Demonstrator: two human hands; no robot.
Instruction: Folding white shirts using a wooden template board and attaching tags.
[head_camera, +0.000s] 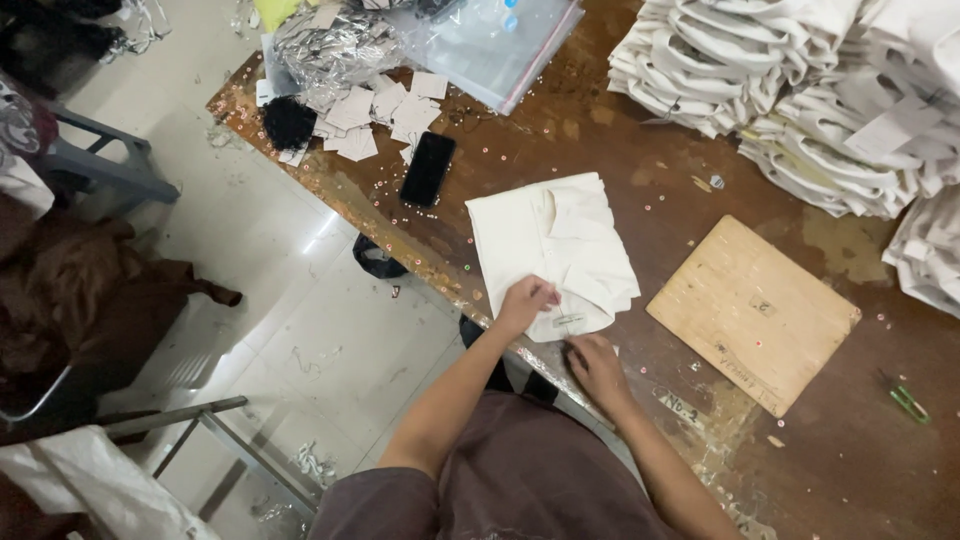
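The left hand (524, 299) pinches the near edge of a folded cream shirt (553, 250) on the table (620, 160); the right hand (594, 362) rests loosely beside it, holding nothing. Judging by the stacks of folded shirts (790, 90) behind, many are done; this one lies folded, not stacked.

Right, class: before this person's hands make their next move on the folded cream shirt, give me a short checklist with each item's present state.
1. Left hand on the folded shirt: ok.
2. Right hand at the shirt's near edge: ok.
3. Shirt lying flat on the table: ok.
4. Wooden board apart from the shirt: ok.
5. Phone clear of the shirt: ok.
6. Whether the right hand pinches anything: cannot tell.
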